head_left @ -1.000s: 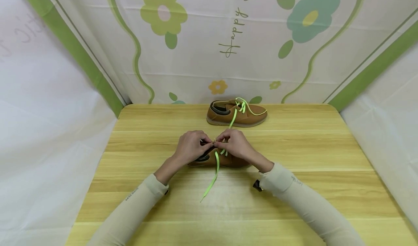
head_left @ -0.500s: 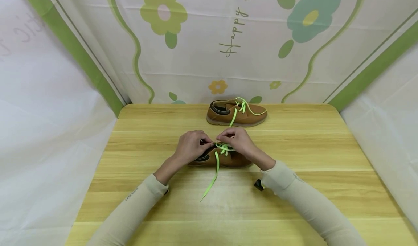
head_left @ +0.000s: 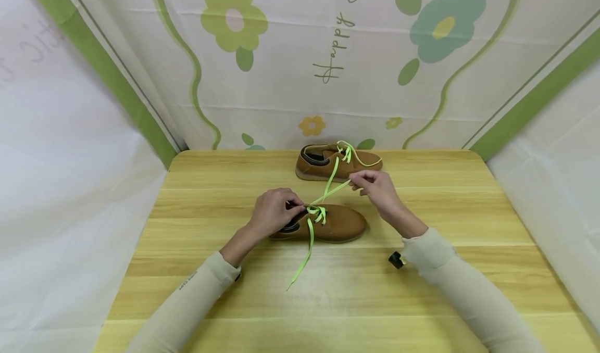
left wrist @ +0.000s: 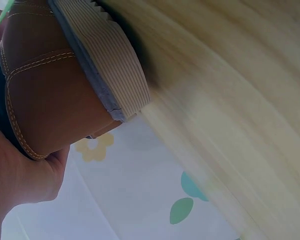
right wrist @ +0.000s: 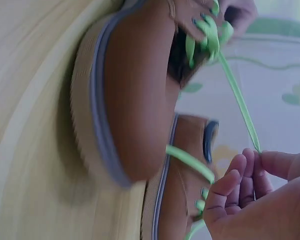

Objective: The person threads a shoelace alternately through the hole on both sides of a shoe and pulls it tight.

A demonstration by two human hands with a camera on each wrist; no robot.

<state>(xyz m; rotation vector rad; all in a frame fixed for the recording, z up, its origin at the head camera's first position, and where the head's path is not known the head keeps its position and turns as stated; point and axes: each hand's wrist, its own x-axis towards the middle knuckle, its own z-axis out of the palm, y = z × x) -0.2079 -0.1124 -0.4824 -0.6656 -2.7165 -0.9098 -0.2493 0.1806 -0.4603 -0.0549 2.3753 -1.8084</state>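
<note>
A brown shoe (head_left: pixel 344 225) with bright green laces stands on the wooden table, toe to the right. My left hand (head_left: pixel 276 210) pinches the shoe's upper edge near the eyelets; its fingertips are partly inside the opening. In the left wrist view that hand (left wrist: pixel 20 175) reaches over the heel side of the shoe (left wrist: pixel 55 100). Between thumb and fingers, my right hand (head_left: pixel 379 191) pinches a shoelace (head_left: pixel 334 190) near its tip. The lace runs taut from the eyelets, as the right wrist view shows at the fingertips (right wrist: pixel 260 160). The other lace end (head_left: pixel 304 262) lies loose toward the front.
Behind stands a second brown shoe (head_left: pixel 316 172), also with green laces, close to the table's back edge. One of its lace ends hangs toward the near shoe. A white printed cloth (head_left: pixel 281 82) rises behind the table (head_left: pixel 422 301), with white cloth sides left and right.
My right hand has moved from the eyelets away to the right and slightly back, drawing the green lace out straight. The near shoe's toe is uncovered. My left hand has stayed in place.
</note>
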